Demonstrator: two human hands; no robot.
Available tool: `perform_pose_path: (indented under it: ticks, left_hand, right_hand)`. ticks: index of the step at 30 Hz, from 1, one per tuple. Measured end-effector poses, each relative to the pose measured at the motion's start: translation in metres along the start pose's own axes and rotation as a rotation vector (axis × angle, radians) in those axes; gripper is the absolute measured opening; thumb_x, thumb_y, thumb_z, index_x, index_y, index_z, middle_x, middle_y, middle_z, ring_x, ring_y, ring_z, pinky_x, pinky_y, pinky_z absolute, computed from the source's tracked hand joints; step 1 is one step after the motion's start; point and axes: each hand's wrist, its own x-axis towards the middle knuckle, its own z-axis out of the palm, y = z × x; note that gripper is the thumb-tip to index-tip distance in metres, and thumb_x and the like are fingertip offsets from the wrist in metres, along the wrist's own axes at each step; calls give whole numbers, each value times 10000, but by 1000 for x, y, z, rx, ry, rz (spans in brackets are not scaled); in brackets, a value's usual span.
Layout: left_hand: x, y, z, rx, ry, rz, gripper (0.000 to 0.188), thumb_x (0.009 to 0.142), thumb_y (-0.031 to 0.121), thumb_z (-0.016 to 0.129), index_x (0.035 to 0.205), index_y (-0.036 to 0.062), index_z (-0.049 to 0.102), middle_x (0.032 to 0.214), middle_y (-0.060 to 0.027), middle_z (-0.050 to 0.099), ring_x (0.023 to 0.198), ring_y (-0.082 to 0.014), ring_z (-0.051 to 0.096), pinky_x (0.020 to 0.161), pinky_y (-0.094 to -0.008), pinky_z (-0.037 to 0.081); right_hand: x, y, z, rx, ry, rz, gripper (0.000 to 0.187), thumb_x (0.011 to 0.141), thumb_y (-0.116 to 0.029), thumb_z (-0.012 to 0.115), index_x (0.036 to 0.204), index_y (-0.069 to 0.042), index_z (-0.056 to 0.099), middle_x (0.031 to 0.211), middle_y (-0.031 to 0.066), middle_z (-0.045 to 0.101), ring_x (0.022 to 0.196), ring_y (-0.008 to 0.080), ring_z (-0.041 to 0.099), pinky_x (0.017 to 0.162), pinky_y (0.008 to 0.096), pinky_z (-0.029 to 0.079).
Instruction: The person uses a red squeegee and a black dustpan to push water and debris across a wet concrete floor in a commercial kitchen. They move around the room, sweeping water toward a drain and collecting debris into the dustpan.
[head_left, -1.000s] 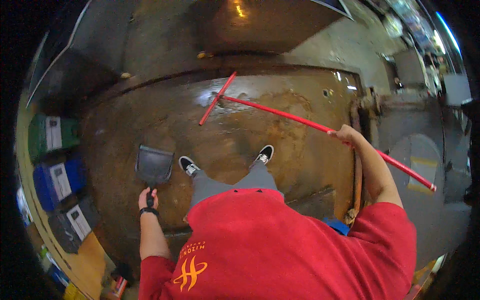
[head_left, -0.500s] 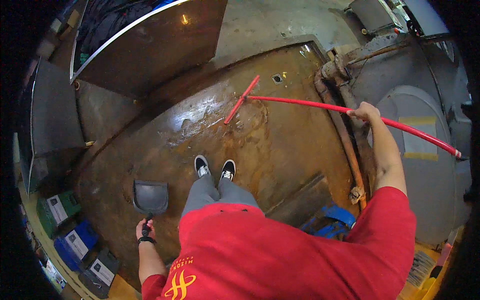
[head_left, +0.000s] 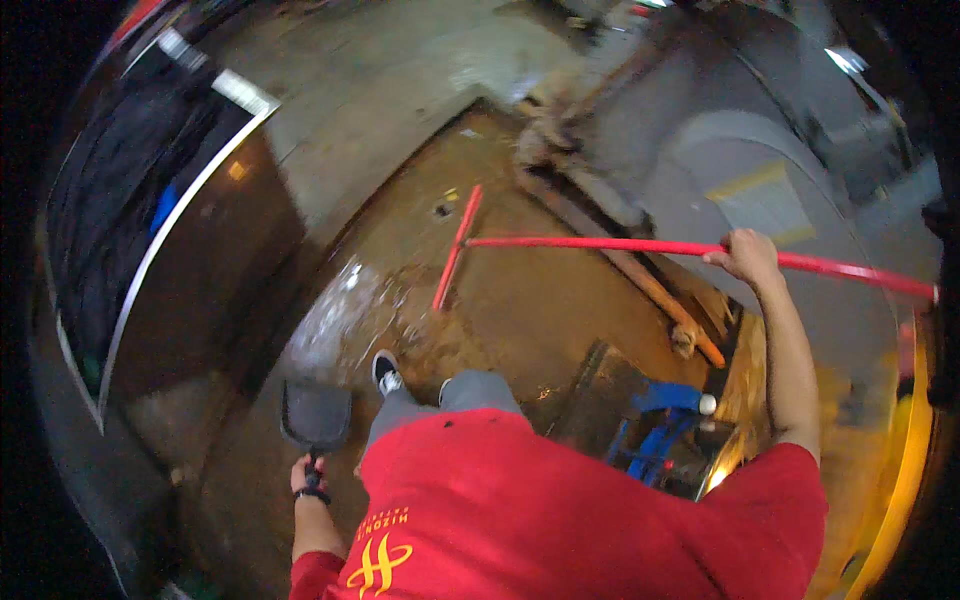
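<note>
A long-handled red floor squeegee (head_left: pixel 620 243) reaches out across the wet brown floor (head_left: pixel 530 320). My right hand (head_left: pixel 750 256) is wrapped round its handle, well back from the red crosspiece, which lies near the small drain hole. Low on the left, my left hand (head_left: pixel 307 475) is closed on the short handle of a dark dustpan (head_left: pixel 316 412). The pan hangs beside my left leg, its flat scoop pointing away from me; from here I cannot tell how far it is above the floor.
A large bin (head_left: pixel 200 270) with a pale rim and dark bag stands at left. Rusty pipes (head_left: pixel 640 275) run along the right, beside a grey rounded tank (head_left: pixel 745 150). Blue equipment (head_left: pixel 655 430) sits near my right side, with yellow (head_left: pixel 900 440) beyond.
My view has turned to the right, so the bin and pipes have shifted left. Both hands keep their hold, and one foot has gone from sight behind my leg.
</note>
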Motion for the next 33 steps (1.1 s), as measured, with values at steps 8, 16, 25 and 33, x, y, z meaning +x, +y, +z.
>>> perform_pose_path:
  ticks: [8,16,25,33]
  left_hand:
    - [-9,25,239,331,-105,-17,171,913,226,584,879,62,549,689,-68,613,488,-154,554,425,-256,460]
    - [-44,-16,362,362,-144,86,150,920,194,605,881,62,545,763,-82,637,510,-136,566,440,-243,497]
    - [-71,-51,441,338,-96,22,131,906,145,595,961,63,509,751,-109,601,536,-151,557,456,-238,513]
    - [-64,-66,486,438,-141,-84,188,894,188,560,994,55,475,717,-102,576,544,-168,544,436,-253,486]
  right_hand:
    - [100,124,47,-234,247,-279,329,740,-463,767,760,-135,745,771,110,705,831,287,693,867,453,480]
    - [261,193,126,-396,143,-474,184,754,-321,729,755,-138,747,799,78,722,850,244,696,920,437,464]
    - [299,188,204,-330,374,-269,153,825,-168,605,880,-126,741,1036,66,649,1140,230,553,1146,592,260]
    - [237,228,188,123,888,172,338,802,-250,696,1110,-116,659,1163,99,601,1160,254,545,1093,578,304]
